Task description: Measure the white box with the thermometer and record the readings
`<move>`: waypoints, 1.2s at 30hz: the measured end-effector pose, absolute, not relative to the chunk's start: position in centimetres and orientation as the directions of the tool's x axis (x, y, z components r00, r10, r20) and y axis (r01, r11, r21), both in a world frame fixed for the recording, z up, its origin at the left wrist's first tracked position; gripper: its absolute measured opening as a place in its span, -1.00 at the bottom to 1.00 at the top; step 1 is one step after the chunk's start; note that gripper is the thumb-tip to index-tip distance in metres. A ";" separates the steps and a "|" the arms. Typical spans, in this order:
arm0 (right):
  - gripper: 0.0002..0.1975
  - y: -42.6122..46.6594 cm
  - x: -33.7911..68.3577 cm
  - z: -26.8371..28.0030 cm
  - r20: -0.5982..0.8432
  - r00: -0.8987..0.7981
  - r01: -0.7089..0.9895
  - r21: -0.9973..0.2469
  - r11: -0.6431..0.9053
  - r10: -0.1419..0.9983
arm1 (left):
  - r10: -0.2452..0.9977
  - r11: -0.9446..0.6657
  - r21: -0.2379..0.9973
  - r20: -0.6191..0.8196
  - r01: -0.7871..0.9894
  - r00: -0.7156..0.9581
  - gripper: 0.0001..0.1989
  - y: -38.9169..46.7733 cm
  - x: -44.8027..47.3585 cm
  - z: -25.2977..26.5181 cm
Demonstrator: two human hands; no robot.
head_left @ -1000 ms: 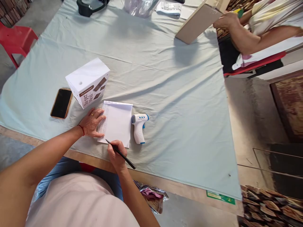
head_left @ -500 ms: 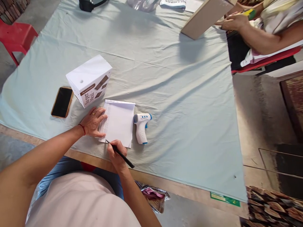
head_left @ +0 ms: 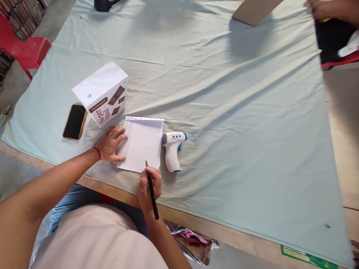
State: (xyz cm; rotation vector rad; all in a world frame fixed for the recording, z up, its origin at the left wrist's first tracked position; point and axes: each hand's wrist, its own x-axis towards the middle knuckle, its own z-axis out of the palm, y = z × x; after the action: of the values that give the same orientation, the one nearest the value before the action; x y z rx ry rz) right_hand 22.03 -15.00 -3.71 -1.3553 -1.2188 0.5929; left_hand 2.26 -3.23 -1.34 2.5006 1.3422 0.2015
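Observation:
My left hand lies with fingers spread on the left edge of a white notepad. A column of small handwriting runs along that edge; the rest of the page looks blank. In my right hand is a black pen, its tip over the lower right part of the page. Whether the tip touches the paper I cannot tell. Just right of the pad lies a white and blue infrared thermometer. A white box printed "Su-per Meal" stands behind my left hand.
A smartphone lies left of the box. At the far side are a black object and a brown cardboard box. Another person's hand shows at the top right. A red chair stands beyond the table's left edge.
My right hand has moved the pen rightward, away from the handwriting, and the pen is now more upright. My left hand stays on the pad. The view has shifted, cutting off most of the other person.

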 end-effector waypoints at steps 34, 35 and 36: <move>-0.74 -12.3 19.8 -6.1 0.506 0.134 0.497 -0.778 0.384 0.852 | 0.839 -0.540 0.386 0.186 0.748 0.511 -0.37 -3.1 0.8 -2.4; -0.74 -12.2 19.8 -6.4 0.512 0.130 0.495 -0.776 0.392 0.849 | 0.853 -0.521 0.426 0.229 0.739 0.470 -0.49 -3.5 0.6 -2.9; -0.74 -12.1 19.8 -6.7 0.507 0.132 0.488 -0.781 0.390 0.852 | 0.886 -0.463 0.476 0.273 0.747 0.375 -0.64 -4.0 0.3 -3.5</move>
State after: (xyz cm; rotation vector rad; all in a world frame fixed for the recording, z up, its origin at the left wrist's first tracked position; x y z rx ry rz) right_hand 19.80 -12.08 -6.73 -1.2513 -1.5153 0.4018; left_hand 0.34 -3.95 -3.48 2.3650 1.4450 0.7273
